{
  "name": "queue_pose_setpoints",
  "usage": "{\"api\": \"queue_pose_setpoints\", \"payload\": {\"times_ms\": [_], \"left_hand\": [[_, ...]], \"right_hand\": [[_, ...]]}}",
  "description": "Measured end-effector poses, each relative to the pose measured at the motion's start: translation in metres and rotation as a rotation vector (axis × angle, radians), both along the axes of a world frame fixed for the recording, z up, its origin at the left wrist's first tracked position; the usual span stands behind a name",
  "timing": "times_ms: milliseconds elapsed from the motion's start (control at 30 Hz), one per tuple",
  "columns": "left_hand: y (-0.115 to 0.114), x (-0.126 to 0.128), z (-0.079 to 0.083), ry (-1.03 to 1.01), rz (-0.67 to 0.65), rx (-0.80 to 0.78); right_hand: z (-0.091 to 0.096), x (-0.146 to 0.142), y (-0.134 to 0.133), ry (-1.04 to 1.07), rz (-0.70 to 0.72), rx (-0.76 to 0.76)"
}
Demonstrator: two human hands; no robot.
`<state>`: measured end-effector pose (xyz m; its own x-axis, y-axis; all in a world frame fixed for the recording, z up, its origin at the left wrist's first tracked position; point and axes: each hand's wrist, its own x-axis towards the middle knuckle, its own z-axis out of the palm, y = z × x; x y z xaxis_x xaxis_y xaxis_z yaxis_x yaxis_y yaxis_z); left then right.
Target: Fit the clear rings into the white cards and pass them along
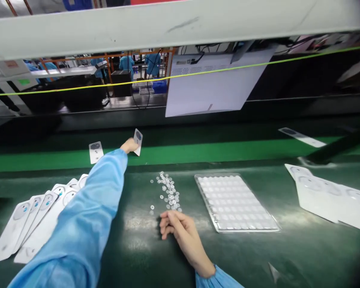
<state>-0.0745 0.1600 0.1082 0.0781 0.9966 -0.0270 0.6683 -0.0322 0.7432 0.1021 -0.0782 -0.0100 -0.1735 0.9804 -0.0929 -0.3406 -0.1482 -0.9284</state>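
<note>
My left hand [130,145] reaches far forward over the bright green strip. Its fingers close on a flat white panel [138,140] with a dark rounded patch at its upper end, held tilted up. Just left of that hand, a similar white panel [96,152] lies on the strip. My right hand [181,232] hovers low over the dark green table, fingers loosely half curled and a little apart, with nothing visible in them. Right beyond its fingertips lies a loose scatter of small clear discs [169,190]. A clear plastic tray [207,209] with rows of whitish pieces sits to its right.
Fanned white panels [24,228] lie at the left, partly behind my sleeve; others [321,196] overlap at the right. Another panel [302,137] rests on the far strip near a dark bracket. A white beam [180,30] and a yellow-green cord [198,73] cross above.
</note>
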Motion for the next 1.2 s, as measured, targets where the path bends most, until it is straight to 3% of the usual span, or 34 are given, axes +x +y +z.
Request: {"api": "queue_pose_setpoints", "payload": {"times_ms": [67,167,233,333,400,533,633,700,800,900,1067,1200], "left_hand": [[-0.045,-0.005,-0.003,-0.103,-0.063,-0.026],[-0.138,-0.011,-0.034,-0.269,-0.191,-0.103],[-0.197,-0.018,-0.058,-0.519,-0.251,-0.210],[-0.247,-0.027,-0.081,-0.687,-0.084,-0.263],[-0.254,-0.029,-0.087,-0.806,0.023,-0.312],[-0.246,-0.023,-0.092,-1.077,0.189,-0.415],[-0.246,-0.020,-0.093,-1.100,0.301,-0.484],[-0.249,-0.019,-0.093,-1.064,0.282,-0.510],[-0.254,-0.020,-0.092,-1.007,0.124,-0.534],[-0.257,-0.021,-0.092,-0.952,-0.001,-0.573],[-0.256,-0.022,-0.094,-0.966,0.030,-0.546],[-0.256,-0.021,-0.094,-0.875,-0.024,-0.408]], "right_hand": [[0.008,0.000,0.004,-0.057,-0.110,0.030],[0.020,-0.007,0.003,-0.136,-0.136,0.068],[0.026,-0.016,-0.004,-0.146,-0.016,0.085],[0.026,-0.028,-0.022,-0.165,0.220,0.025],[0.020,-0.032,-0.034,-0.207,0.309,-0.019],[0.009,-0.030,-0.047,-0.357,0.331,0.012],[0.013,-0.021,-0.048,-0.544,0.208,0.112],[0.020,-0.014,-0.047,-0.628,0.041,0.197],[0.032,-0.006,-0.046,-0.704,-0.123,0.350],[0.038,-0.005,-0.046,-0.742,-0.139,0.447],[0.040,-0.011,-0.046,-0.758,-0.100,0.526],[0.038,-0.017,-0.044,-0.832,-0.067,0.692]]}}
